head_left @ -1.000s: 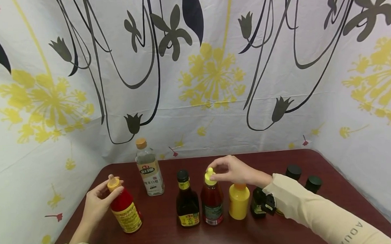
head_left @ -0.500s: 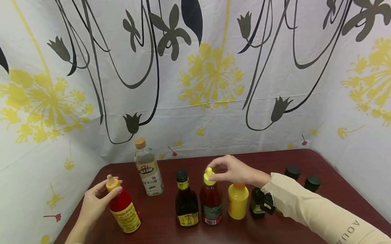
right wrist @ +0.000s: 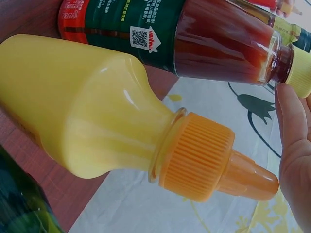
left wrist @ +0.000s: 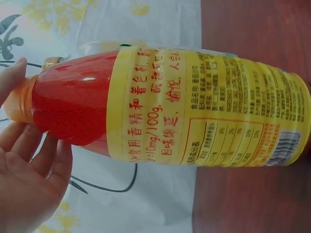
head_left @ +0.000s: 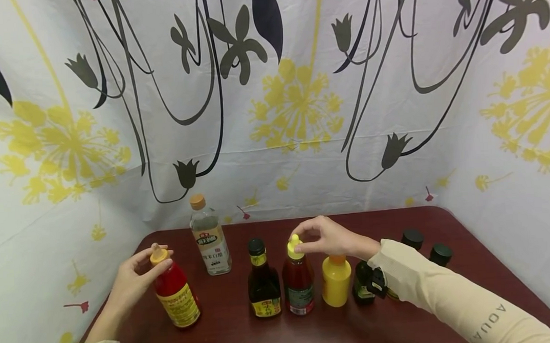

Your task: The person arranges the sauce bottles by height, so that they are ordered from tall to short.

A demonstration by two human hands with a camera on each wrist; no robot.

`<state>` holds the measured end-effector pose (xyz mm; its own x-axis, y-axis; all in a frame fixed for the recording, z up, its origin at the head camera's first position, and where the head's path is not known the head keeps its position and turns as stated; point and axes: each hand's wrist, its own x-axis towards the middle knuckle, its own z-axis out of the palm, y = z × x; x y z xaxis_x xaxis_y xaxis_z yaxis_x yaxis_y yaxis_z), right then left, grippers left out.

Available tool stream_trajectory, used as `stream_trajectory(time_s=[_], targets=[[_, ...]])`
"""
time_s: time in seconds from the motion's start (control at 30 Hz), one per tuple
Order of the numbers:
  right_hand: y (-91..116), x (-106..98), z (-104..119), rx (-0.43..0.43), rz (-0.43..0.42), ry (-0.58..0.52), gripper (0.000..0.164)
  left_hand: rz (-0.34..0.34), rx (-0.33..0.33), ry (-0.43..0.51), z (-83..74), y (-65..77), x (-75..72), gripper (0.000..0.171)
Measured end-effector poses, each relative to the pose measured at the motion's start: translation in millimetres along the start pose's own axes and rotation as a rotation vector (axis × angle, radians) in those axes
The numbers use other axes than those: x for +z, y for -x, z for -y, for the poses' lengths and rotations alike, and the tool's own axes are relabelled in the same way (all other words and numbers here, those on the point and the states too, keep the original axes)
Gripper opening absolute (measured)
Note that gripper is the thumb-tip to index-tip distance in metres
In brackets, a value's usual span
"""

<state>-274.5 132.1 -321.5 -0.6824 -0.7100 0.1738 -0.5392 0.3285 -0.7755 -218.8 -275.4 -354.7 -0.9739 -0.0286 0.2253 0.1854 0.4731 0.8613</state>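
At the table's left side stands a red ketchup squeeze bottle (head_left: 178, 293) with a yellow label. My left hand (head_left: 134, 277) grips it round the orange cap (head_left: 159, 256), thumb on one side and fingers on the other; the left wrist view shows the yellow label (left wrist: 214, 109) facing the camera. Further right, my right hand (head_left: 330, 236) pinches the yellow cap (head_left: 295, 250) of a dark red sauce bottle (head_left: 299, 283) from above. In the right wrist view its green label (right wrist: 131, 31) shows, and the fingertips are at the cap's edge.
A dark sauce bottle (head_left: 264, 289) stands left of the red sauce one, a yellow squeeze bottle (head_left: 337, 281) right of it. Behind is a clear vinegar bottle (head_left: 211, 243). Dark-capped bottles (head_left: 412, 238) are partly hidden by the right sleeve. Patterned cloth (head_left: 275, 181) hangs behind the table.
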Motion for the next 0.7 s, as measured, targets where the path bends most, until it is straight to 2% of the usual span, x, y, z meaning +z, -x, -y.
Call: stream_trajectory(time_s=[0.13, 0.47, 0.57, 0.7], targets=[[0, 0, 1, -0.009, 0.007, -0.001, 0.019, 0.029, 0.007, 0.039, -8.6, -2.8, -2.4, 0.047], [1, 0, 1, -0.018, 0.003, -0.001, 0.019, 0.070, 0.013, 0.013, -44.6, -10.3, 3.2, 0.051], [1, 0, 1, -0.016, 0.006, -0.017, 0.019, 0.076, 0.044, 0.055, -55.8, -11.2, 9.5, 0.050], [1, 0, 1, -0.007, 0.005, -0.019, 0.019, 0.070, 0.125, 0.108, -68.5, -14.0, 19.3, 0.046]])
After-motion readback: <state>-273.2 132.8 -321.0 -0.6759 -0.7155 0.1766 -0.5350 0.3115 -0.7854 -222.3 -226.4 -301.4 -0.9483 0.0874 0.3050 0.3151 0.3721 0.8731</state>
